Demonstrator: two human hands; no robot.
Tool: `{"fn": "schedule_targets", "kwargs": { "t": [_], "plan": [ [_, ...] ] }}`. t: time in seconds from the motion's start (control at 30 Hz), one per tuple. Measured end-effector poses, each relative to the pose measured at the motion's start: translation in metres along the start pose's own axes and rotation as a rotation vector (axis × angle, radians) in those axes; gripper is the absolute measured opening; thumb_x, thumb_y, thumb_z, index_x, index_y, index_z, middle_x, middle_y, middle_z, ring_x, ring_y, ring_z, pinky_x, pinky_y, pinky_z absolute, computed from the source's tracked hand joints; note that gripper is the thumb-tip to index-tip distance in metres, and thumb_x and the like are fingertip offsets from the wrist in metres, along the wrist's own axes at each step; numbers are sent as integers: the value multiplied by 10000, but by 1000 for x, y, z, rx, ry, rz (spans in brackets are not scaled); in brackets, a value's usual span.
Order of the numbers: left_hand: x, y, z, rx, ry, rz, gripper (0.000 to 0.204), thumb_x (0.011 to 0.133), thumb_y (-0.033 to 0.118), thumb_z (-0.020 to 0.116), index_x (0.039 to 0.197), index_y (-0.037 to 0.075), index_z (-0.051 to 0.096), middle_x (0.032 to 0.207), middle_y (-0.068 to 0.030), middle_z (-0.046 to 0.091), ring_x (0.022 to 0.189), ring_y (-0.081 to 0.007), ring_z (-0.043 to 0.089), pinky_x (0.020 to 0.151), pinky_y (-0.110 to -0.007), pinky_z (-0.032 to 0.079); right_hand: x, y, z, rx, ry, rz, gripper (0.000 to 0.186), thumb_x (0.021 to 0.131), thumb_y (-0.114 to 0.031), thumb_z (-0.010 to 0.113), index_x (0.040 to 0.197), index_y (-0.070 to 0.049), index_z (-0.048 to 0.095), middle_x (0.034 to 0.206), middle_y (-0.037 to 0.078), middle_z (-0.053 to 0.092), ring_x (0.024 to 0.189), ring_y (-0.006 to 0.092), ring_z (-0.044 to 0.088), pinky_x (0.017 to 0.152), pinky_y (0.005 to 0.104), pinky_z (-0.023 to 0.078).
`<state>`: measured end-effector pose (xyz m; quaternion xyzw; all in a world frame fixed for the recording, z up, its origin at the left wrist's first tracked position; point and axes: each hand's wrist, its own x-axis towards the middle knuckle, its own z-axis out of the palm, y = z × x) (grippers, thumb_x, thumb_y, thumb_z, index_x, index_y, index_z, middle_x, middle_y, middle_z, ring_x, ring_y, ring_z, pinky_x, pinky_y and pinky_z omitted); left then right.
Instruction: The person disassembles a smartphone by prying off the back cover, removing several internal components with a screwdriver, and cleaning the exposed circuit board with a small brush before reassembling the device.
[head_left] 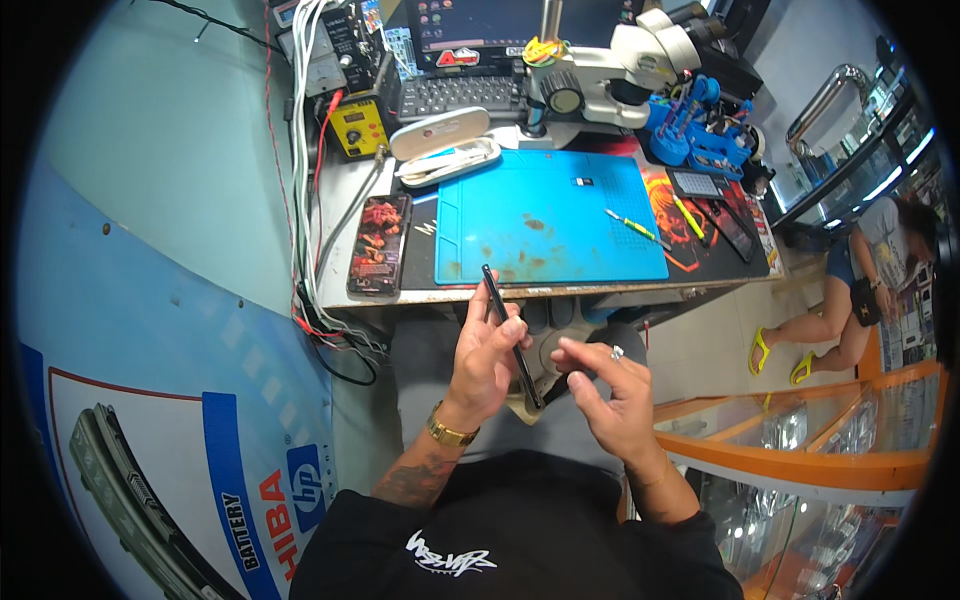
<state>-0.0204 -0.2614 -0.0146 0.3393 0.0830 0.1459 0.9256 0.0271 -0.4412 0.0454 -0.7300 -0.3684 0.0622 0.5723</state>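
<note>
In front of my lap, my left hand (482,362) grips a thin black smartphone (527,376), turned nearly edge-on, so its screen cannot be made out. The thumb lies along one side of it and the fingers are behind. To the right of the phone's lower end, my right hand (617,400) is raised with thumb and forefinger apart; nothing shows between them. A ring sits on one of its fingers. Beyond both hands, a blue work mat (480,225) covers the middle of the bench, with a small dark-and-white part (582,182) and a slim green-yellow tool (637,228) on it.
Left of the mat lie a phone in a patterned case (380,245) and an open white case (450,160). Behind stand a microscope (600,80), keyboard (460,97) and yellow bench unit (357,127). Blue tool holder (700,140) at right; cables (300,200) hang left. A person (850,270) is far right.
</note>
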Motion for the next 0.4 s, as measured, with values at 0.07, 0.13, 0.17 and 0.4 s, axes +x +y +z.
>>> {"fn": "schedule_targets", "kwargs": {
  "t": [0.07,0.13,0.17,0.4],
  "plan": [
    [-16,-5,3,185,-23,22,928,913,131,735,1629,74,149,1173,-20,524,1034,-120,538,951,-341,470,-6,-4,0,58,22,48,414,914,39,648,1327,9,663,1096,148,755,969,218,738,856,325,578],
    [-33,-23,-5,262,-56,67,1000,833,-3,768,1616,31,148,1466,-100,443,1326,-197,493,1135,-378,414,-13,-5,1,100,40,80,456,922,40,645,1377,3,635,1124,157,757,994,220,746,865,325,585],
    [-46,-31,-9,381,-65,89,1011,823,27,801,1604,12,158,1445,-114,460,1315,-202,508,1117,-376,432,-21,-3,3,101,41,100,453,919,41,650,1370,3,640,1114,159,761,984,220,750,858,324,588],
    [-119,-57,-34,971,-82,97,1032,786,190,894,1566,2,244,1382,-179,511,1256,-277,576,1062,-402,480,-78,11,17,2,-7,199,411,899,47,677,1306,-13,691,1039,150,781,909,214,774,817,302,603]
  ]
}}
